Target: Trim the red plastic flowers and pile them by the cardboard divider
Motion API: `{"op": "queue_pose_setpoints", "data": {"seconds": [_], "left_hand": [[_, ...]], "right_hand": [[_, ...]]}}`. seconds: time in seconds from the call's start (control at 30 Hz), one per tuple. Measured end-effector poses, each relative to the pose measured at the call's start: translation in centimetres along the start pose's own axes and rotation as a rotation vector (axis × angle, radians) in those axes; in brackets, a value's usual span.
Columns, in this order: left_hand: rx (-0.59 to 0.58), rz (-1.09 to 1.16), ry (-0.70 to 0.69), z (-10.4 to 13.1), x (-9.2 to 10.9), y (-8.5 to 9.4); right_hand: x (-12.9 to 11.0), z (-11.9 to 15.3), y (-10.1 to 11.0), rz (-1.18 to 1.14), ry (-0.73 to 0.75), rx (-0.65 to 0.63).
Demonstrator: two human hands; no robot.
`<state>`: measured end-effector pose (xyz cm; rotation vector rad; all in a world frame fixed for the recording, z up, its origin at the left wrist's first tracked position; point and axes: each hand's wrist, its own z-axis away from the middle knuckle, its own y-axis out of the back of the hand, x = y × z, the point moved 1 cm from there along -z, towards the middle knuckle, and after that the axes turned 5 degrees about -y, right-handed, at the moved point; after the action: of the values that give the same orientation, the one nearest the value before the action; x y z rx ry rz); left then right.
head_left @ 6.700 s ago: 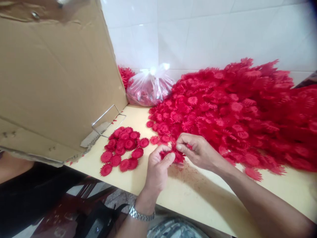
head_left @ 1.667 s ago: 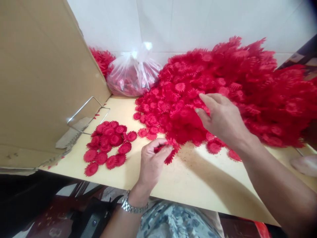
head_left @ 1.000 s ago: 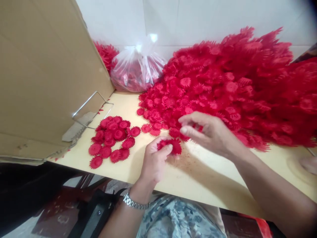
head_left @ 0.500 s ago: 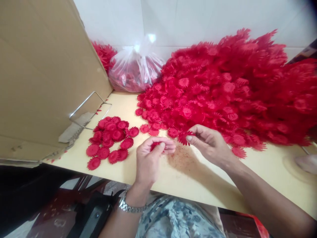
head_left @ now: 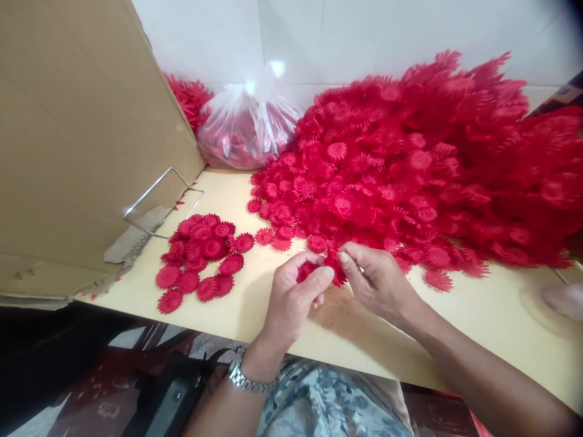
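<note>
My left hand [head_left: 298,288] is curled around red flower-shaped pieces, partly hidden by its thumb and fingers. Between finger and thumb, my right hand [head_left: 376,273] pinches another red flower-shaped piece [head_left: 336,270] with a fringed edge. The two hands are close together, and that piece lies against the left fingertips. To the left on the table is a small group of red flower-shaped pieces [head_left: 195,258]. A large heap of similar red pieces [head_left: 387,164] spreads behind my hands and to the right.
A tall cardboard sheet [head_left: 82,139] stands at the left, with a bent metal wire frame [head_left: 150,197] beside its base. A tied clear plastic bag [head_left: 248,130] of red pieces sits against the wall. The yellow table [head_left: 255,303] ends just in front of me.
My left hand has moved right and my right hand slightly down, so the pinched red piece now meets the left fingers. The heap and small group stay as they were.
</note>
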<state>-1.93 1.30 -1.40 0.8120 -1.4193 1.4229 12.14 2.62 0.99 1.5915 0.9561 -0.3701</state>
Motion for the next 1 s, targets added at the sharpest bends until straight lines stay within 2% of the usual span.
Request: {"op": "queue_pose_setpoints", "data": {"seconds": [0.13,0.27,0.43,0.57,0.63,0.67,0.77,0.83,0.87,0.93,1.0], "left_hand": [[0.072,-0.09,-0.014,0.1,-0.1,-0.1],[0.095,-0.14,-0.015,0.4,-0.1,0.0],[0.142,-0.094,0.028,0.9,-0.1,0.5],[0.12,-0.042,0.066,0.8,0.2,0.5],[0.144,-0.02,0.058,0.6,0.3,0.5],[0.157,-0.012,0.051,0.5,0.4,0.5],[0.167,-0.003,0.02,0.4,0.3,0.6],[0.157,0.002,-0.002,0.4,0.1,0.6],[0.151,0.007,-0.009,0.4,0.0,0.6],[0.137,0.027,-0.011,0.5,-0.2,0.6],[0.124,0.058,-0.001,0.6,-0.2,0.5]], "right_hand": [[-0.2,0.0,-0.3,0.231,0.155,0.077],[0.0,-0.2,-0.6,0.427,0.216,0.104],[1.0,-2.6,1.3,0.654,0.168,0.275],[2.1,-5.6,3.7,0.771,0.073,0.321],[2.0,-6.1,4.2,0.676,0.043,0.285],[1.8,-5.8,4.1,0.557,0.046,0.228],[0.8,-3.9,2.7,0.043,0.005,-0.068],[0.3,-2.4,1.3,-0.247,-0.102,-0.263],[0.2,-1.8,0.7,-0.351,-0.154,-0.316],[0.1,-1.1,0.0,-0.463,-0.203,-0.351],[0.2,-1.0,-0.2,-0.468,-0.175,-0.337]]}}
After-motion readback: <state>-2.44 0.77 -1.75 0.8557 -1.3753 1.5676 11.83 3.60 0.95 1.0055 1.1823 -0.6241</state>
